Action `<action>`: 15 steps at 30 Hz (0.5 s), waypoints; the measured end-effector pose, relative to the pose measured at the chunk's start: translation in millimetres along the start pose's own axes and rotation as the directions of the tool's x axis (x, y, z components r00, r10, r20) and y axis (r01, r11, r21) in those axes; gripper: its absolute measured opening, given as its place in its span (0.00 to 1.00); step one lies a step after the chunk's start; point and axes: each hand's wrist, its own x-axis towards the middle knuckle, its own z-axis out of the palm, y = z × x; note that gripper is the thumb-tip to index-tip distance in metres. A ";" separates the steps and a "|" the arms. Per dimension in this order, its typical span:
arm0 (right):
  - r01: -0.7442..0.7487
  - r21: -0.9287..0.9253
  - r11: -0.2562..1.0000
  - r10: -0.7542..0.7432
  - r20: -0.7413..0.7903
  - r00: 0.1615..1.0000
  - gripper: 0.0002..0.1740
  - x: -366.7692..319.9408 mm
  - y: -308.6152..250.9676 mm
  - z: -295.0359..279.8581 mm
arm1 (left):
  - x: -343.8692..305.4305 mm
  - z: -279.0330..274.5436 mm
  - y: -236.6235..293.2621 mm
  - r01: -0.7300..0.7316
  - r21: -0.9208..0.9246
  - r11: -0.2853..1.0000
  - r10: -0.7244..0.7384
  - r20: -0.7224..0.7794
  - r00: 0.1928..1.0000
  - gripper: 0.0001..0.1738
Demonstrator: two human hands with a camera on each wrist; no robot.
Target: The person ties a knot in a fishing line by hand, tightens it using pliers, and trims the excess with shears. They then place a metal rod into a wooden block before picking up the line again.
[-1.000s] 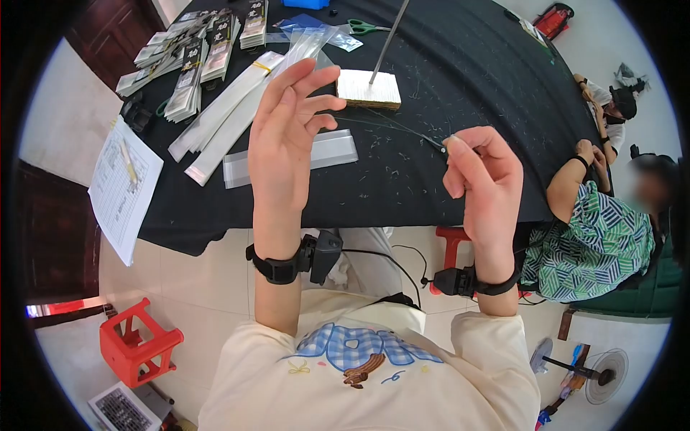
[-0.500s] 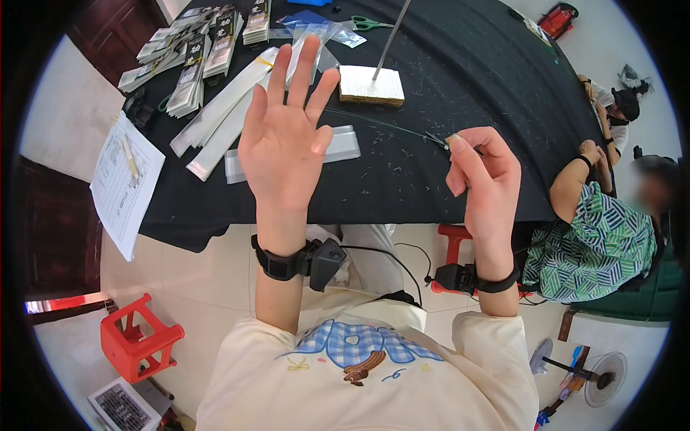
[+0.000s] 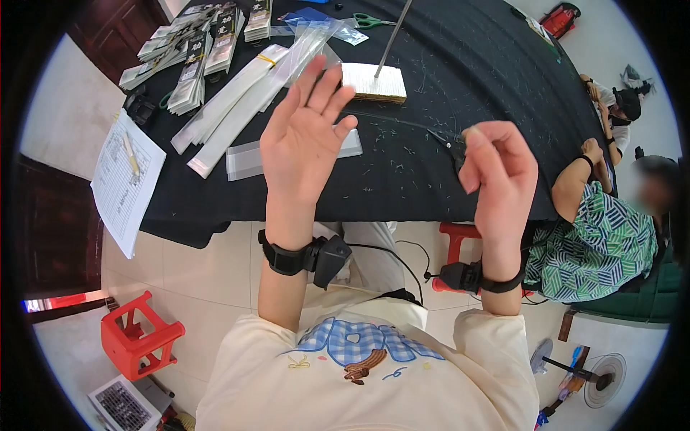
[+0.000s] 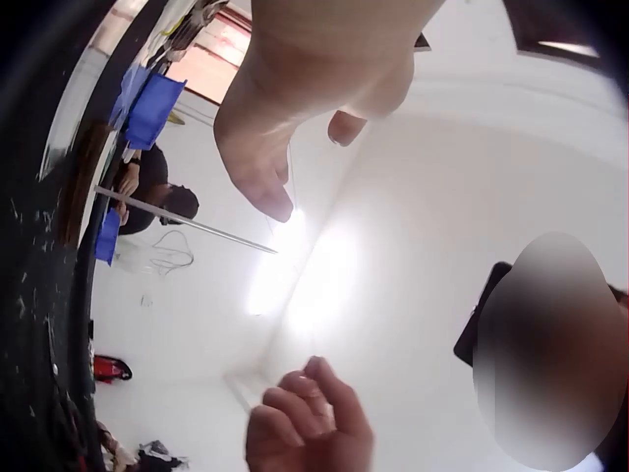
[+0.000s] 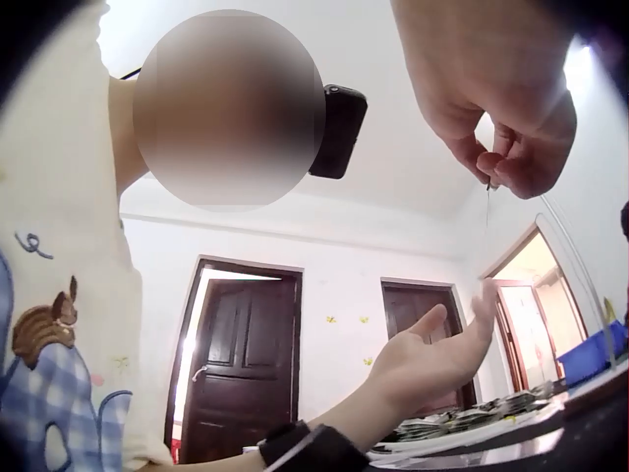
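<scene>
In the head view, a thin dark line (image 3: pixel 402 121) runs above the black cloth from near the left hand's fingers to the right hand. The right hand (image 3: pixel 501 176) pinches its end between thumb and forefinger, by a small shiny bead-like bit (image 3: pixel 448 145). The left hand (image 3: pixel 303 147) is raised palm up, its fingers spread and slightly bent; whether the line touches them cannot be told. In the right wrist view, a short end hangs below the pinching fingertips of the right hand (image 5: pixel 511 147). Behind the hands, a thin metal rod (image 3: pixel 392 42) stands tilted in a white block (image 3: pixel 374 82).
Clear plastic sleeves (image 3: pixel 237 115) and bundled printed packets (image 3: pixel 190 75) lie at the left of the black-covered table (image 3: pixel 402 194). Green scissors (image 3: pixel 370 21) lie at the back. A paper sheet (image 3: pixel 126 190) is at the left edge. Other people sit at the right.
The left hand has turned from side-on to palm up, its fingers spreading and then bending slightly, and has shifted right. The right hand has moved slightly right, still pinching the line.
</scene>
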 end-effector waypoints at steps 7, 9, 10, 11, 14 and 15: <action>0.049 0.125 0.991 -0.042 -0.053 0.998 0.05 37.7 -1.4 -18.7 | -11.0 3.2 -6.5 0.254 0.151 0.955 -0.252 -0.032 0.967 0.19; 0.097 0.127 0.987 -0.091 -0.049 0.995 0.05 39.8 -9.4 -18.3 | -12.4 7.3 -10.5 0.321 0.299 0.899 -0.300 -0.114 0.947 0.19; 0.145 0.127 0.981 -0.141 -0.046 0.989 0.05 40.3 -13.2 -18.8 | -12.9 9.6 -12.4 0.322 0.298 0.898 -0.302 -0.114 0.947 0.19; 0.173 0.122 0.977 -0.171 -0.024 0.985 0.05 40.5 -16.5 -19.7 | -13.2 12.0 -14.1 0.368 0.377 0.850 -0.342 -0.135 0.930 0.19; 0.234 0.100 0.967 -0.235 0.002 0.972 0.05 38.9 -24.1 -13.3 | -13.7 18.5 -18.2 0.436 0.557 0.707 -0.413 -0.176 0.894 0.14; 0.234 0.099 0.967 -0.235 0.000 0.972 0.05 38.8 -25.2 -12.8 | -14.2 19.6 -19.1 0.453 0.652 0.608 -0.441 -0.198 0.876 0.11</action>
